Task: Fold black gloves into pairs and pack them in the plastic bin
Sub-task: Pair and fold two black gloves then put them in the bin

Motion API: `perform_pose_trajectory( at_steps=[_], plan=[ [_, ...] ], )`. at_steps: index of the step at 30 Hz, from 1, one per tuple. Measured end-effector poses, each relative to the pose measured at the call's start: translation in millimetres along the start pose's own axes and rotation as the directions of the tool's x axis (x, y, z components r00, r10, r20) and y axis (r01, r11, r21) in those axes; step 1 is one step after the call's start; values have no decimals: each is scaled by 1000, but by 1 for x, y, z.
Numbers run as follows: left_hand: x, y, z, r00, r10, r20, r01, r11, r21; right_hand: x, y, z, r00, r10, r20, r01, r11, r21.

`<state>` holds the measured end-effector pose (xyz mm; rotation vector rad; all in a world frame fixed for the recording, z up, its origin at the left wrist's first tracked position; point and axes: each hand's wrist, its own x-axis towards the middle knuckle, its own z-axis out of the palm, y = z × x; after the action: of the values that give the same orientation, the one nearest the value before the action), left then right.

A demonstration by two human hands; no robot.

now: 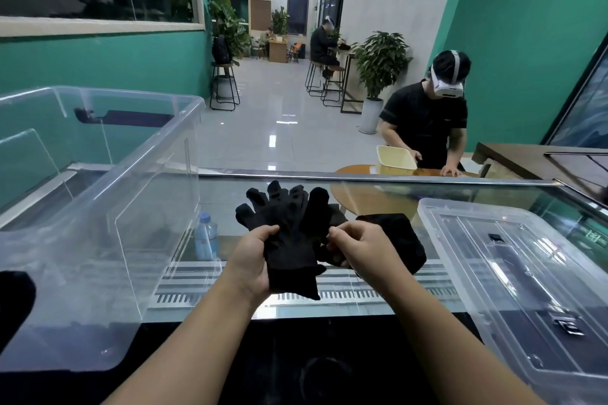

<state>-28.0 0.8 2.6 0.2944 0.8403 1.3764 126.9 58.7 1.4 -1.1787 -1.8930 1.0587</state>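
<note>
Writing I can read nowhere; the small bottle's label (206, 238) is too blurred. My left hand (253, 261) grips the black gloves (289, 233) at the cuff end, my right hand (353, 248) pinches their right edge. They are held above the glass counter (368, 194), long axis running away from me, fingers pointing up and outward. I see one clear plastic bin (98, 207) on the left, one lid (526, 260) on the right, one dark folded bundle (401, 237) beside my right hand.
</note>
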Motion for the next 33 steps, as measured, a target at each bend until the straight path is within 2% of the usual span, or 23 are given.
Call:
perform_pose_trajectory(
  at_steps=[3,7,9,12,16,18,20,22,24,26,27,28,30,32,33],
  plan=[
    [-5,-4,4,1000,12,-5,-11,998,67,4,5,4,978,165,125,-189,957,220],
    [-4,-13,3,998,14,-56,-5,988,157,0,3,10,984,114,133,-159,905,396],
    [-2,-12,0,994,66,-86,-54,988,143,-2,4,9,989,92,117,-128,927,353],
    [1,-4,-8,979,156,-133,-132,975,178,-1,7,5,989,81,121,-103,978,182],
    [-3,9,-26,926,316,-208,-178,848,499,1,6,4,989,73,132,-80,996,49],
    [-5,13,-36,907,366,-208,-181,785,593,-1,3,7,990,72,124,-70,997,-19],
    [-4,13,-42,895,404,-191,-186,726,662,-3,3,9,997,36,67,-23,982,-190],
    [-2,10,-42,859,482,-170,-173,587,791,-3,4,10,996,-88,-24,76,941,-329],
    [0,7,-41,766,632,-117,-93,288,953,-2,3,12,963,-255,-81,204,895,-396],
    [-2,4,-40,644,763,62,-42,-46,998,0,5,16,940,-335,-58,271,840,-470],
    [-2,3,-39,614,772,166,-59,-165,985,0,7,18,943,-331,-24,272,812,-517],
    [-3,1,-38,621,744,248,-82,-252,964,1,8,20,954,-299,13,255,788,-560],
    [0,-4,-35,708,616,345,-119,-377,918,2,12,24,973,-217,76,220,779,-587],
    [4,-11,-34,816,472,334,-110,-441,891,3,13,26,973,-192,132,233,806,-545],
    [5,-13,-35,848,429,311,-93,-458,884,3,13,27,968,-199,153,250,817,-520]
  ],
)
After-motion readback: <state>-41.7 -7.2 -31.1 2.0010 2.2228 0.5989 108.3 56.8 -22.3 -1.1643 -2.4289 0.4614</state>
